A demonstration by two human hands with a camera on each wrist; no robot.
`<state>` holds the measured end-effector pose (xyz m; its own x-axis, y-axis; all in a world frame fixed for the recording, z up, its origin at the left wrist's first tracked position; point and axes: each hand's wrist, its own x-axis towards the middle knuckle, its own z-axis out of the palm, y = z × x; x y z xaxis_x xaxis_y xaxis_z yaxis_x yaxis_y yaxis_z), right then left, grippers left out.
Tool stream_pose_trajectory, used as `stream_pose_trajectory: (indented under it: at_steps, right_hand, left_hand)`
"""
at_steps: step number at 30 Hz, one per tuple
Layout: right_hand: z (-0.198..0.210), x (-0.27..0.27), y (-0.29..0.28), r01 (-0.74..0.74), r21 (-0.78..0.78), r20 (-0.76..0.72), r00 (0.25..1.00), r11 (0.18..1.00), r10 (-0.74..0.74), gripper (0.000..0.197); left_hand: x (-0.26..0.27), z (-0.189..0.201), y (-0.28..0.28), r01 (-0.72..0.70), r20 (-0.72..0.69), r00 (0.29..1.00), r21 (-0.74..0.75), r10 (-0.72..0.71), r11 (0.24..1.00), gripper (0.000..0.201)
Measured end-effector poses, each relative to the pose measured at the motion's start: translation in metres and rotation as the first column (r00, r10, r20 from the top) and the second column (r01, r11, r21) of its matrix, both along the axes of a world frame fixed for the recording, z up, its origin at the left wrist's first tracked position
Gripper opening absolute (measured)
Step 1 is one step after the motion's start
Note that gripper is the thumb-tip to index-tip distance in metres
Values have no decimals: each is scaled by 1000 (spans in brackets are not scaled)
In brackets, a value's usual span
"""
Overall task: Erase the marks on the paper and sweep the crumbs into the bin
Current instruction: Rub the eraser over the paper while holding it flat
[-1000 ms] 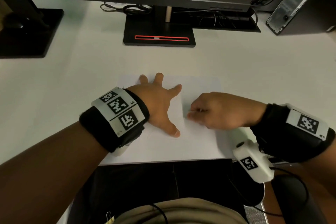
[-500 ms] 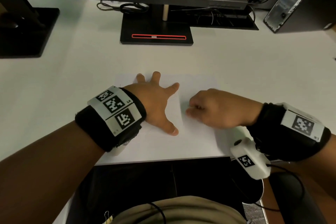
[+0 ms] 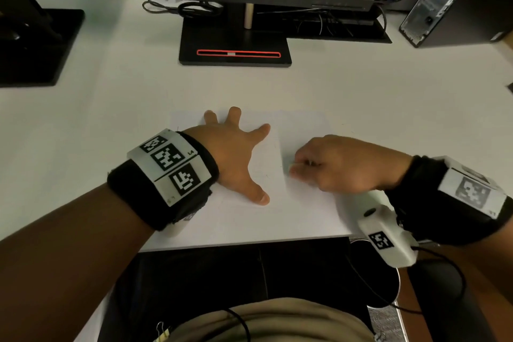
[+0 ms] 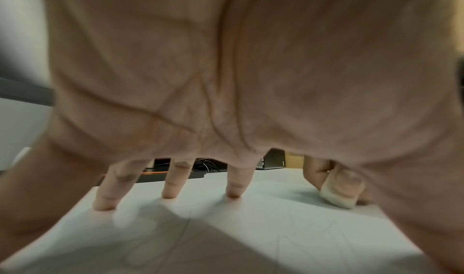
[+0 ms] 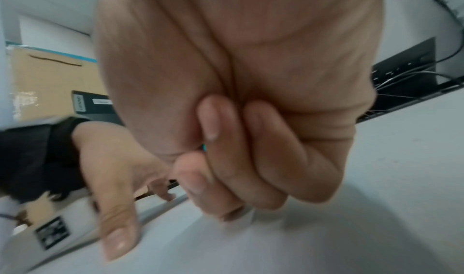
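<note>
The white desk spreads before me, a black monitor stand at its far side. A white sheet of paper lies near the desk's front edge, faint pencil lines visible on it in the left wrist view. My left hand presses flat on the paper, fingers spread straight. My right hand, just beside it, keeps a tight curled grip on a small white eraser, its tip touching the paper.
</note>
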<state>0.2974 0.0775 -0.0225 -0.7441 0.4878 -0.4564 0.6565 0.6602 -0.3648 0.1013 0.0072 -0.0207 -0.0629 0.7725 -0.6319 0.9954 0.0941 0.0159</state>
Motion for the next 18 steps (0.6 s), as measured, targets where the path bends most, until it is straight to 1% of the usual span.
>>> stream_pose_trajectory:
  at_steps: [3,4,7,8,12,13,16,18]
  right_hand:
    - [-3,-1,-13,-98,-24,20,995,995,99,43]
    - [-2,-1,-13,-96,-38,25,995,995,97,43]
    - [0,0,-1,14,-19,10,1000,1000,-14,45]
    - [1,-1,-1,26,-5,4,1000,1000,-26,44]
    - [0,-9,-18,-88,-44,24,996,995,89,41]
    - [0,-10,-16,-75,-47,24,997,996,77,41]
    - [2,-10,-2,43,-8,-5,999,999,-43,42]
    - [0,-13,-8,-1,-8,-8,1000,1000,1,41]
  left_hand:
    - [0,1,0,4,-6,1000,-3,-4,1000,131]
    - [0,0,1,5,-6,1000,-3,-5,1000,131]
    - [0,-1,1,4,-1,1000,0,-4,1000,132]
    - [0,0,1,3,-2,1000,-1,-3,1000,132]
    - [0,0,1,4,-10,1000,-2,-4,1000,131]
    - [0,-1,1,6,-11,1000,-1,-6,1000,131]
    - [0,-2,1,6,-16,1000,2,-6,1000,132]
    - [0,-2,1,5,-14,1000,3,-4,1000,132]
